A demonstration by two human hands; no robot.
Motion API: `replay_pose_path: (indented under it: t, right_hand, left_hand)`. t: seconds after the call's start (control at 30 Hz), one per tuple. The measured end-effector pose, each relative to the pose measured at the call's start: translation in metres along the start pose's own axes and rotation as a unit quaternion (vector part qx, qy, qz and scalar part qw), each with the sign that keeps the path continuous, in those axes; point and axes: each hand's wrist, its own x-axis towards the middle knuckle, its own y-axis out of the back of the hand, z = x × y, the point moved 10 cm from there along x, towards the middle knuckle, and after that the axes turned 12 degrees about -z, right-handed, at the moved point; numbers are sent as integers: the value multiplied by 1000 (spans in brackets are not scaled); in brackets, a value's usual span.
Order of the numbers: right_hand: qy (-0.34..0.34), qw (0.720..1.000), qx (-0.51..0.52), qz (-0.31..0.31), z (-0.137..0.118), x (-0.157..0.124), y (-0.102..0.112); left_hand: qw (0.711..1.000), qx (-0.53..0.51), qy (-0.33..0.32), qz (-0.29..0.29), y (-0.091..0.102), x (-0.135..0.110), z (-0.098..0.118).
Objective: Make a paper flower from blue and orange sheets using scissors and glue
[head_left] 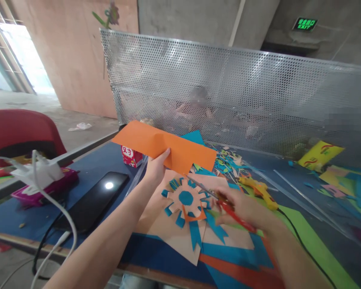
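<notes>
My left hand (157, 166) is closed on the lower edge of a folded orange paper sheet (165, 145) and holds it up above the table. My right hand (239, 208) grips red-handled scissors (219, 200), whose blades point up and left toward the orange sheet's lower edge. Below both hands a paper rosette (186, 198) of peach, blue and orange pieces lies on a peach sheet (171, 233), with blue ribbon tails hanging from it.
A yellow glue gun (258, 190) with a black cord lies right of my hand. Paper scraps (228, 162), coloured sheets, a dark phone (93, 200), a red-white carton (131, 155) and a white charger (39, 170) sit on the blue table. A perforated metal screen (228, 92) stands behind.
</notes>
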Motion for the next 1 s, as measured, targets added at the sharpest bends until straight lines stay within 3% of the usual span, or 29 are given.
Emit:
replay_pose_path:
  t: [0.1,0.23,0.37,0.6,0.67,0.73,0.83,0.93,1.0]
  right_hand:
    - [71,996,-45,-21,-14,20,-29]
    - [58,988,-132,-56,-8,34,-55]
    - [65,972,-225,-11,-19,33,-53]
    - [75,988,-128,45,-18,28,-35]
    - [77,989,-87,92,-15,22,-16]
    - [66,980,-61,176,-10,12,19]
    - [19,931,-80,355,-4,-13,92]
    - [-37,882,-61,465,8,-24,160]
    - [-65,857,-41,509,18,-24,194]
  left_hand:
    - [1000,2,9,-12,2,3,-5]
    - [1000,-8,15,1,7,4,-7]
    - [999,3,36,4,8,3,-13]
    - [999,1,34,-19,3,2,-13]
    - [999,0,43,-27,1,1,-14]
    - [998,-6,48,-26,1,0,-15]
    - [998,-16,62,-30,-1,-1,-17]
    - [996,-25,75,-39,-6,-4,-19]
    - [995,-31,83,-47,-10,-6,-20]
